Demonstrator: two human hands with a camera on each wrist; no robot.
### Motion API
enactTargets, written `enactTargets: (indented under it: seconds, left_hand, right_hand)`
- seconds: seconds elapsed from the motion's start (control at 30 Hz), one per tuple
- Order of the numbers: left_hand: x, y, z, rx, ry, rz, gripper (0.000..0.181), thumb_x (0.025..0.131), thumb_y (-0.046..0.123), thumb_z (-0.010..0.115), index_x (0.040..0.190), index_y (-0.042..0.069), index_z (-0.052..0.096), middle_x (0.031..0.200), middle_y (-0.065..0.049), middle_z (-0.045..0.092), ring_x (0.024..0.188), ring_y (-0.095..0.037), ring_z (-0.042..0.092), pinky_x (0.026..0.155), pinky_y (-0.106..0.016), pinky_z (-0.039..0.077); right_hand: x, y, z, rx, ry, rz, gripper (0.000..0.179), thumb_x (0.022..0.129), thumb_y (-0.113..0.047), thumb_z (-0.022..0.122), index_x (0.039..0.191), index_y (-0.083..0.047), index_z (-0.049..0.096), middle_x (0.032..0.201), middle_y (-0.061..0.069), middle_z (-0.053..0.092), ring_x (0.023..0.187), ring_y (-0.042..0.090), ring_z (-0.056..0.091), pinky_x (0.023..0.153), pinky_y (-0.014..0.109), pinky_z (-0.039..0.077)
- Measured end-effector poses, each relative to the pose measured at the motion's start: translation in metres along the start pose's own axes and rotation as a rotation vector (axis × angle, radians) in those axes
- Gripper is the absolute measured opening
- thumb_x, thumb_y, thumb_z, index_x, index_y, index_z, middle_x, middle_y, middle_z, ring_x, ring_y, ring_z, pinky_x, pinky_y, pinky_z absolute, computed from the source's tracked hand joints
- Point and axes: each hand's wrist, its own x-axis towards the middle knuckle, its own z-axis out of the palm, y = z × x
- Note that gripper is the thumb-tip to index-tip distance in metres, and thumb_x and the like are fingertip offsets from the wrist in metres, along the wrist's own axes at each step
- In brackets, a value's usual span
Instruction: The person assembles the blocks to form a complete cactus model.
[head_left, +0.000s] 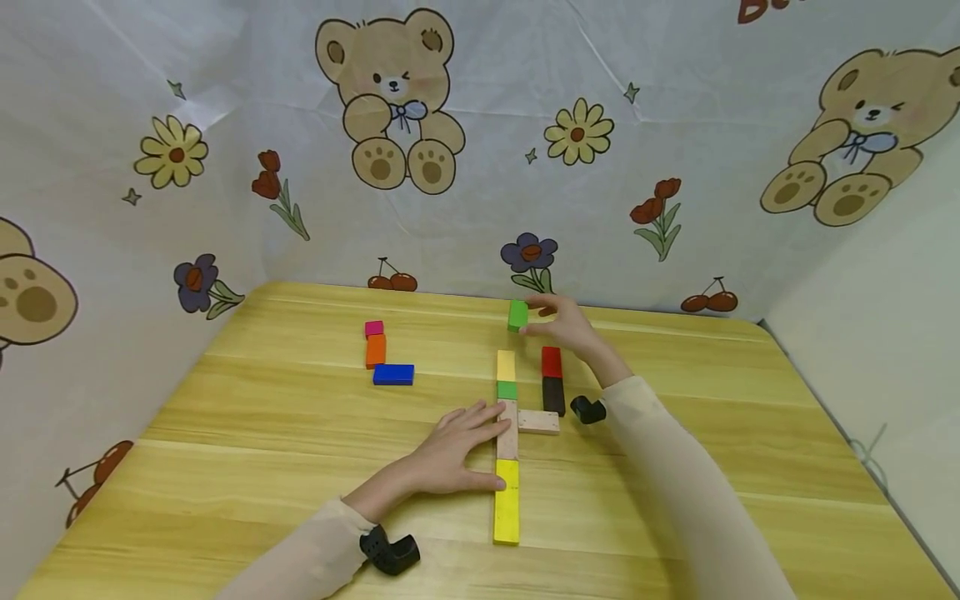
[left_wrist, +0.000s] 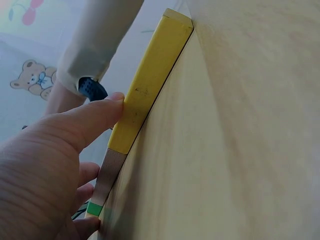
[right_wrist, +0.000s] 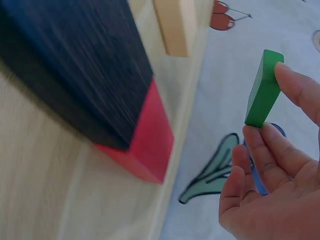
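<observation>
My right hand (head_left: 567, 327) pinches a green block (head_left: 517, 316) between thumb and fingers, near the back of the table; the right wrist view shows that green block (right_wrist: 265, 87) held by its ends. My left hand (head_left: 452, 454) lies with fingers extended along a row of blocks. Its thumb touches the long yellow block (head_left: 507, 508), and its fingertips rest on the plain wood block (head_left: 507, 446). Farther up the same row come a small green block (head_left: 507, 390) and a pale yellow block (head_left: 506, 365). Another plain wood block (head_left: 538, 422) juts rightward from the row.
Right of the row, a red block (head_left: 551, 362) and a black block (head_left: 553, 396) stand end to end. On the left are a pink block (head_left: 374, 328), an orange block (head_left: 376, 352) and a blue block (head_left: 393, 375). A bear-patterned curtain (head_left: 480, 217) hangs behind the wooden table (head_left: 262, 442).
</observation>
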Motion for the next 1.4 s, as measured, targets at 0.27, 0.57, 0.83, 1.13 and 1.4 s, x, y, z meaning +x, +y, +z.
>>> enactTargets:
  seconds: [0.27, 0.57, 0.83, 1.13, 1.4]
  left_hand:
    - [0.001, -0.001, 0.001, 0.007, 0.002, 0.002, 0.082, 0.086, 0.056, 0.066, 0.152, 0.018, 0.036, 0.165, 0.004, 0.015, 0.153, -0.026, 0.011, 0.12, -0.053, 0.013]
    - [0.001, -0.001, 0.0, 0.012, -0.006, -0.005, 0.082, 0.086, 0.055, 0.066, 0.153, 0.018, 0.036, 0.165, 0.004, 0.015, 0.153, -0.026, 0.01, 0.12, -0.053, 0.013]
    - [0.0, -0.002, 0.001, 0.013, -0.004, -0.005, 0.082, 0.085, 0.056, 0.067, 0.152, 0.018, 0.037, 0.164, 0.005, 0.016, 0.153, -0.025, 0.01, 0.12, -0.053, 0.013]
    - [0.0, -0.001, 0.0, 0.003, -0.002, -0.001, 0.082, 0.085, 0.055, 0.067, 0.152, 0.018, 0.037, 0.164, 0.004, 0.017, 0.153, -0.026, 0.01, 0.12, -0.053, 0.013]
    - [-0.001, 0.0, -0.001, -0.005, 0.0, 0.001, 0.082, 0.086, 0.054, 0.067, 0.152, 0.017, 0.037, 0.164, 0.003, 0.017, 0.153, -0.026, 0.01, 0.12, -0.053, 0.013]
  right_hand:
    - [0.011, 0.006, 0.016, -0.012, -0.045, 0.036, 0.061, 0.084, -0.016, 0.076, 0.139, -0.006, 0.053, 0.138, 0.016, 0.055, 0.119, 0.035, 0.05, 0.096, 0.045, 0.048]
    - [0.011, 0.006, 0.02, -0.018, -0.094, 0.09, 0.061, 0.085, -0.015, 0.074, 0.14, -0.004, 0.051, 0.141, 0.018, 0.053, 0.115, 0.036, 0.053, 0.097, 0.044, 0.047]
    - [0.013, 0.006, 0.022, -0.032, -0.13, 0.103, 0.063, 0.084, -0.012, 0.075, 0.141, -0.003, 0.05, 0.142, 0.02, 0.051, 0.118, 0.038, 0.053, 0.102, 0.048, 0.045]
    - [0.014, 0.006, 0.025, -0.071, -0.145, 0.106, 0.063, 0.083, -0.013, 0.076, 0.14, -0.002, 0.051, 0.141, 0.02, 0.052, 0.117, 0.037, 0.054, 0.101, 0.046, 0.045]
    - [0.019, 0.011, 0.027, -0.118, -0.153, 0.105, 0.062, 0.083, -0.013, 0.077, 0.138, -0.002, 0.053, 0.14, 0.02, 0.053, 0.118, 0.038, 0.054, 0.103, 0.047, 0.044]
